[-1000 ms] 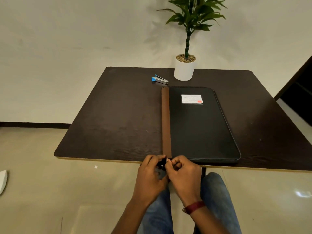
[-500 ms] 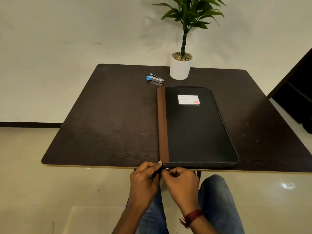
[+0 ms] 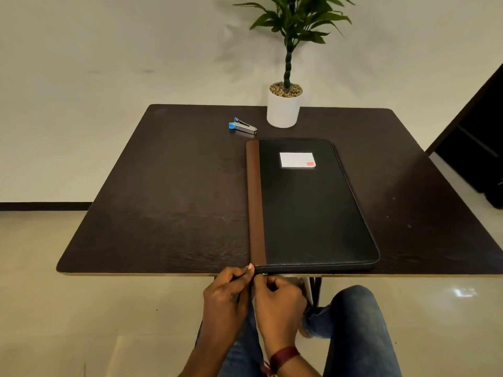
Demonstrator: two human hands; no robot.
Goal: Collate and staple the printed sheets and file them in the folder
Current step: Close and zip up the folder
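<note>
A black zip folder with a brown spine strip and a white label lies closed on the dark table, its near edge at the table's front edge. At the folder's near left corner, my left hand pinches the corner below the brown strip. Right beside it, my right hand has its fingers curled at the small metal zip pull. A blue and silver stapler lies at the back of the table, beyond the folder. No printed sheets are in view.
A potted plant in a white pot stands at the table's back edge, right of the stapler. A dark cabinet stands at the right. My knees in blue jeans are below the front edge.
The view has tilted so the table sits lower in frame. Both hands stay together at the folder's near left corner, now reaching the zip pull at its edge.
</note>
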